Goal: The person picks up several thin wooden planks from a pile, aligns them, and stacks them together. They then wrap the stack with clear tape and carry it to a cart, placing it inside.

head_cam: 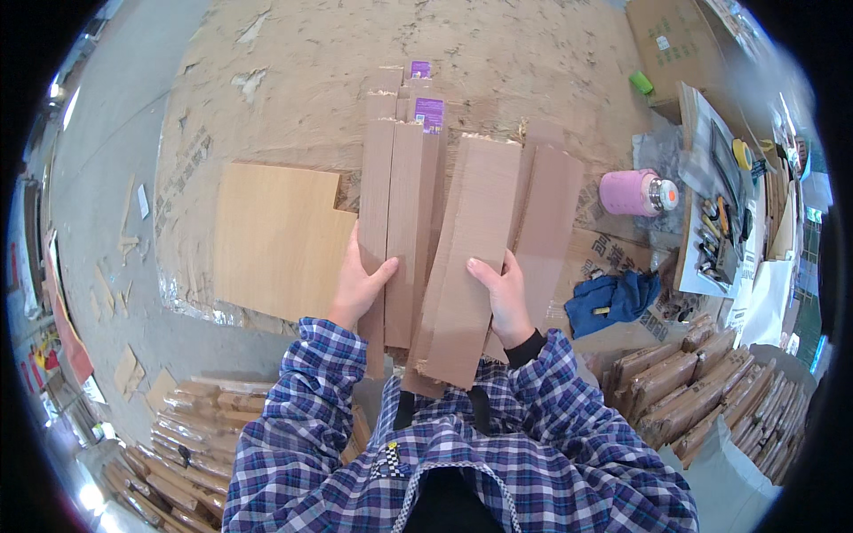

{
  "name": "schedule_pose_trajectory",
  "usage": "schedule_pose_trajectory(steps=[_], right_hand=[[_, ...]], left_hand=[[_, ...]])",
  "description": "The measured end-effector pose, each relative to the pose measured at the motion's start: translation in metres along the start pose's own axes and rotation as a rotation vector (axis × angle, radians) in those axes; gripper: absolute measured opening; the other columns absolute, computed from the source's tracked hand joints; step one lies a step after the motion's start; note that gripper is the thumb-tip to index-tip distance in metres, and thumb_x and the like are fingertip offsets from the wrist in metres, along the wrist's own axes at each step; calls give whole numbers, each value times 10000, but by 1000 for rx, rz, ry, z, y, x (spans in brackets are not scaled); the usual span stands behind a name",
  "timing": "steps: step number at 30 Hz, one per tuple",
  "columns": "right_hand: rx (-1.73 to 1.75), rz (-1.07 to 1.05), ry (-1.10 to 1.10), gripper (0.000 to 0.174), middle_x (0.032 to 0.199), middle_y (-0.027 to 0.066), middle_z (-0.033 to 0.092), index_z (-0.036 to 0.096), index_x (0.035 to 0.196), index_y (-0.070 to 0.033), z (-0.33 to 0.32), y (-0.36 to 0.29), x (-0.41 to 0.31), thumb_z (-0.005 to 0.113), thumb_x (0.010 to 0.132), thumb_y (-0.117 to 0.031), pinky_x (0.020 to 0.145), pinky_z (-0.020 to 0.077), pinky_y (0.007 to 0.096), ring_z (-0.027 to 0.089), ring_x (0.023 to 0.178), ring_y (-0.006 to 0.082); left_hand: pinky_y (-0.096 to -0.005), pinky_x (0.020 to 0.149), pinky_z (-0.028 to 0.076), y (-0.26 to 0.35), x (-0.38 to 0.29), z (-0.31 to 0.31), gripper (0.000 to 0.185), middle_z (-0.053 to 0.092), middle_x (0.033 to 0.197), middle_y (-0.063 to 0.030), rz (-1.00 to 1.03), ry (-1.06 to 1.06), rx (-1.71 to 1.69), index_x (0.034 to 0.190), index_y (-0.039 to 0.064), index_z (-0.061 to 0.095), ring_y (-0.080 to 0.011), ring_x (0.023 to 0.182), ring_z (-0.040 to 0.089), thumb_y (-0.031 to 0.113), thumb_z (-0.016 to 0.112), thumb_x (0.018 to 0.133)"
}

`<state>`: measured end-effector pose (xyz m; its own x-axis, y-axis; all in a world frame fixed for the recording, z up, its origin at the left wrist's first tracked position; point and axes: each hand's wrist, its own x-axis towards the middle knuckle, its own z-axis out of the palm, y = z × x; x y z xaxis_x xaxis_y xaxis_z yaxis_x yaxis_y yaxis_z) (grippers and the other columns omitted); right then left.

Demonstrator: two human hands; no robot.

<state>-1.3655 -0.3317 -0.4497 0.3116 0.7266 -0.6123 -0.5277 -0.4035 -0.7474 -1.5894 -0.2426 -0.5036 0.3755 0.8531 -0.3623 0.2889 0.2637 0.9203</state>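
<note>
My left hand (356, 286) grips the left side of a bundle of long, narrow brown strips (404, 200), its thumb lying across their top. The strips have ragged far ends, and purple labels (428, 114) with writing show at the far end. To the right, my right hand (509, 300) holds a wider brown strip (476, 220) by its right edge, thumb on top and fingers hidden beneath. That strip lies tilted over another one, near ends above my lap. Another wide brown strip (550, 200) rests under and beside my right hand.
A notched light wood panel (280, 240) lies left of the bundle on a cardboard-covered surface (320, 40). At right are a pink bottle (630, 193), a blue cloth (610, 303) and a board with tools (716, 226). Wrapped packages (693, 380) are stacked on both sides near me.
</note>
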Motion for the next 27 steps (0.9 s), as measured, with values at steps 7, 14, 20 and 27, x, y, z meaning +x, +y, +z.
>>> schedule_pose_trajectory(steps=[7,14,20,27], right_hand=[[-131,-59,10,553,1177,116,585,449,1287,34,-1,17,27,729,829,-100,873,515,310,600,1033,174],[-271,-209,-44,559,1200,115,575,428,1317,35,7,23,24,705,844,-75,925,491,327,579,1087,184],[-12,148,-74,526,1254,100,576,438,1333,10,-14,19,34,675,889,-146,983,458,345,568,1124,178],[158,121,-172,621,1341,103,514,366,1417,-44,-14,30,44,681,896,-163,1030,424,366,508,1214,198]], left_hand=[[-391,1096,345,-7,3,-2,899,425,1417,-182,-54,-59,-203,1491,-36,203,-270,1312,422,255,750,839],[-386,1067,380,0,5,-7,861,484,1362,-169,-164,-86,-182,1471,-16,264,-254,1262,473,269,760,829],[-379,1057,392,6,4,-7,808,493,1356,-157,-29,-67,-107,1453,-17,309,-246,1254,482,261,752,837],[-390,1065,388,9,3,-7,846,495,1349,-172,-114,10,-123,1452,-22,304,-258,1258,482,230,782,801]])
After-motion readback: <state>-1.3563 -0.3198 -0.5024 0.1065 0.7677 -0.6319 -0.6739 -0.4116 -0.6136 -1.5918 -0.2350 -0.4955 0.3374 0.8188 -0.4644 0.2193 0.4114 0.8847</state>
